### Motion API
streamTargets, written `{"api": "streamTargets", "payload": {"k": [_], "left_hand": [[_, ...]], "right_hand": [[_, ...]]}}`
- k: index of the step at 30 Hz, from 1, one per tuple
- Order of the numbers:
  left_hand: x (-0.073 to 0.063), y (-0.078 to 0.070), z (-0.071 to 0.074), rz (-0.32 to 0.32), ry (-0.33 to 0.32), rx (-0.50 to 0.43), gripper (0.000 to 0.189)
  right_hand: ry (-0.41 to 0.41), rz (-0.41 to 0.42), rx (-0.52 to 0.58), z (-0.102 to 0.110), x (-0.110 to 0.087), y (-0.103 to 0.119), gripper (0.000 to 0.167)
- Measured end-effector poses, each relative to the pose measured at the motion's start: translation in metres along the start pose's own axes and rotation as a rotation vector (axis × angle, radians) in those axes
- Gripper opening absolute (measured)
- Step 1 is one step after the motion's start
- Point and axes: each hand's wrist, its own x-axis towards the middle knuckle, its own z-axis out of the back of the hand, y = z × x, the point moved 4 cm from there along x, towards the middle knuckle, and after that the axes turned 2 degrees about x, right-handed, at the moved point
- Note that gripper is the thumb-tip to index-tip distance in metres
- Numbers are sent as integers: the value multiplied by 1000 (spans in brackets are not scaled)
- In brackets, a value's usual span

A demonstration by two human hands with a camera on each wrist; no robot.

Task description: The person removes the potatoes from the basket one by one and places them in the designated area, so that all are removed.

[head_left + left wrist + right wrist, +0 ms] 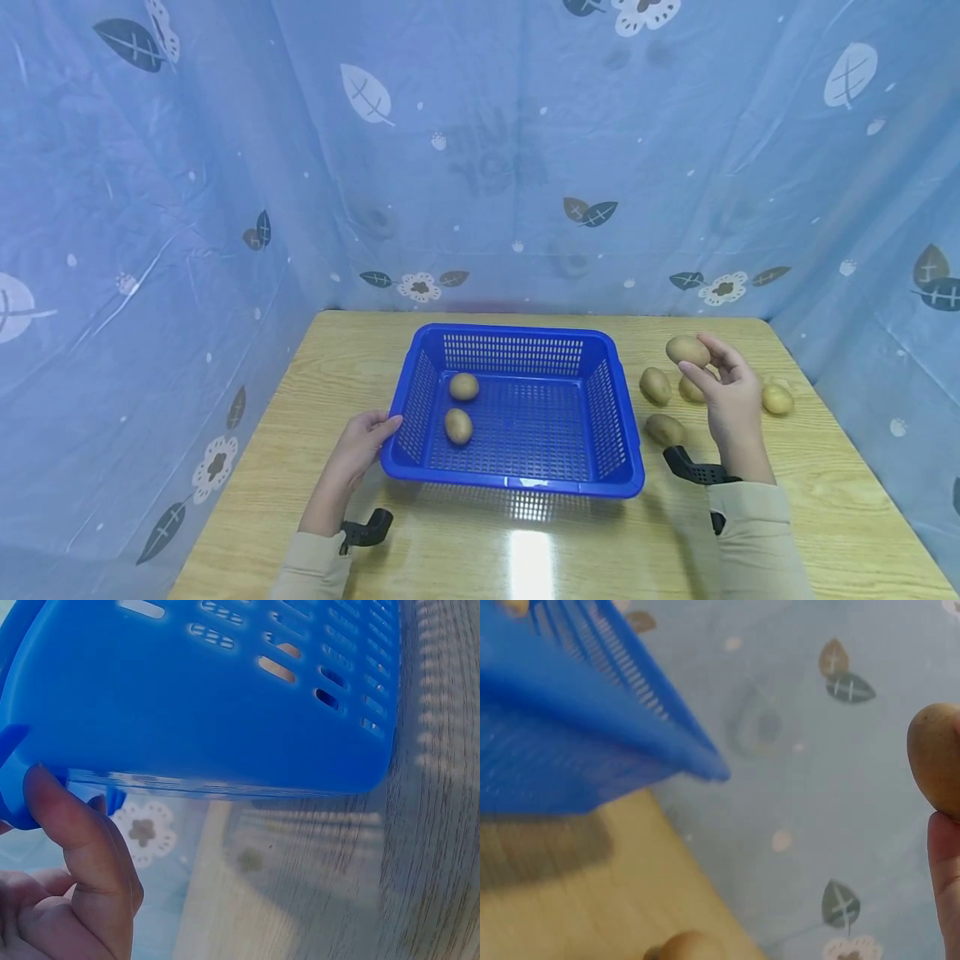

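Observation:
A blue plastic basket [513, 485] with slotted walls stands mid-table, and two potatoes [463, 387] lie inside it on the left. My left hand [362, 446] grips the basket's left rim, the thumb over the top; the left wrist view shows the fingers [71, 817] at the rim from outside. To the right of the basket, my right hand [731, 392] pinches a potato [687, 351] between thumb and fingers, raised above the table. In the right wrist view that potato [936, 757] is partly cut off by the frame edge.
Several more potatoes lie on the wooden table [840, 500] right of the basket, one potato [664, 430] near its wall and another potato [777, 399] farther right. A blue patterned curtain [480, 167] encloses the table at the back and sides.

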Motion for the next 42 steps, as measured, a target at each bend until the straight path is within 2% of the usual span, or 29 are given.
{"api": "streamTargets", "payload": {"k": [3,7,14,17,21,28,35,42], "left_hand": [[0,-1,0,-1,1,-4,34],[0,-1,0,-7,5,-3,35],[0,1,0,9,-9,21,34],[0,2,-1,4,-5,16,34],[0,2,-1,-1,-3,11,35],[1,2,-1,1,-7,3,34],[1,3,-1,-5,-3,-2,35],[-1,1,-1,-8,0,-2,36]], "right_hand": [[-7,-34,24,10,-4,-6,47],[-57,-89,61,25,-7,-16,45],[-130,-186,0,54,-16,-40,44],[-144,-237,-33,65,-19,-51,49],[-155,-291,-102,75,-23,-62,58],[-183,-331,-197,86,-28,-78,56],[-170,-382,-294,91,-33,-90,69],[-154,-462,-494,98,-34,-103,74]]}}
